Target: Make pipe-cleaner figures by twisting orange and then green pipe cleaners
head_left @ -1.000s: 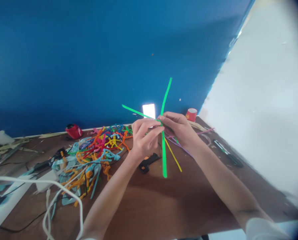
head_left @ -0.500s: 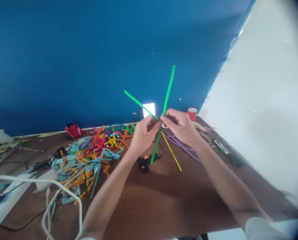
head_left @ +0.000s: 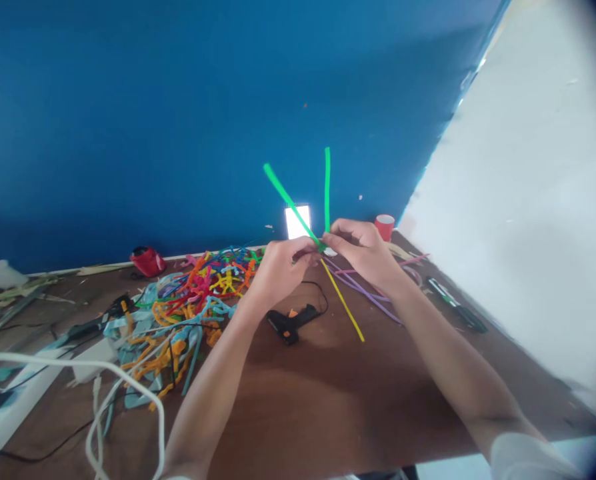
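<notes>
Green pipe cleaners are pinched between my two hands above the table, their free ends pointing up in a V. My left hand is closed on them from the left, near the point of the V. From the right, the thumb and forefinger of my right hand grip the same spot. Fingers hide how the green pieces join there. Below my hands a yellow pipe cleaner lies on the table, with a black glue gun to its left and purple pipe cleaners to its right.
A tangled heap of colourful pipe cleaners covers the left of the table. A lit phone stands at the blue wall. Also there: a red tape roll, a marker, a white cable.
The green end that pointed down toward the glue gun no longer shows below my hands. The two upper ends have swung closer together, and my left hand has shifted slightly left.
</notes>
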{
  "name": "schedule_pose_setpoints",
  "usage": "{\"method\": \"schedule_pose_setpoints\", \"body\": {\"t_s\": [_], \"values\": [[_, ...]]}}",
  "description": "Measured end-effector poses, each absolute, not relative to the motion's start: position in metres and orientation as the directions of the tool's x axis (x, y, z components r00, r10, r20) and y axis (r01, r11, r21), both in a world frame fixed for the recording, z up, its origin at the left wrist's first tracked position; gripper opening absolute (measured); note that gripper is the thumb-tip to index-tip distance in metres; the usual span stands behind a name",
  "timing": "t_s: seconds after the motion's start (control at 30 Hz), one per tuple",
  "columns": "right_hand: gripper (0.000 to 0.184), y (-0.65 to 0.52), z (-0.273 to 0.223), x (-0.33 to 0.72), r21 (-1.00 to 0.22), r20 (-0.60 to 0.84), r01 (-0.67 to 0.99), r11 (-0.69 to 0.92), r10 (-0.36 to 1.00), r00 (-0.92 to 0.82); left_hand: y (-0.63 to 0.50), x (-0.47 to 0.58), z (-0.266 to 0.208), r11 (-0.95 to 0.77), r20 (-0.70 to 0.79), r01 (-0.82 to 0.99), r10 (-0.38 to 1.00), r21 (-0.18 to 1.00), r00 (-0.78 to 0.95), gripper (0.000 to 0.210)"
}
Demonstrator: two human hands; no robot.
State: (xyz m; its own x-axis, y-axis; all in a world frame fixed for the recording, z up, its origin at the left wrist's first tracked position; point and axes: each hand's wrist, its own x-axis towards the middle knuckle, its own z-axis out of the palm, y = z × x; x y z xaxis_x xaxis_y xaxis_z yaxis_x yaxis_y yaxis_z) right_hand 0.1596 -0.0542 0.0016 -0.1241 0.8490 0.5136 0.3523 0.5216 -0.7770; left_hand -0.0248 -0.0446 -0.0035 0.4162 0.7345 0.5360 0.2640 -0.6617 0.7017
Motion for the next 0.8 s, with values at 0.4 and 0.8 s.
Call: {"method": "schedule_pose_setpoints", "body": {"t_s": [0.4, 0.8], "values": [[0.027, -0.057, 0.003, 0.154, -0.848, 0.482, 0.227, 0.48, 0.875, -0.046, -0.037, -0.018, -0.013, -0.339, 0.37, -0.149, 0.836, 0.929, 0.406, 0.022], [0.02, -0.052, -0.002, 0.158, -0.788, 0.527, 0.315, 0.528, 0.844, -0.097, -0.031, -0.011, -0.023, -0.372, 0.431, -0.233, 0.846, 0.899, 0.315, 0.022]]}}
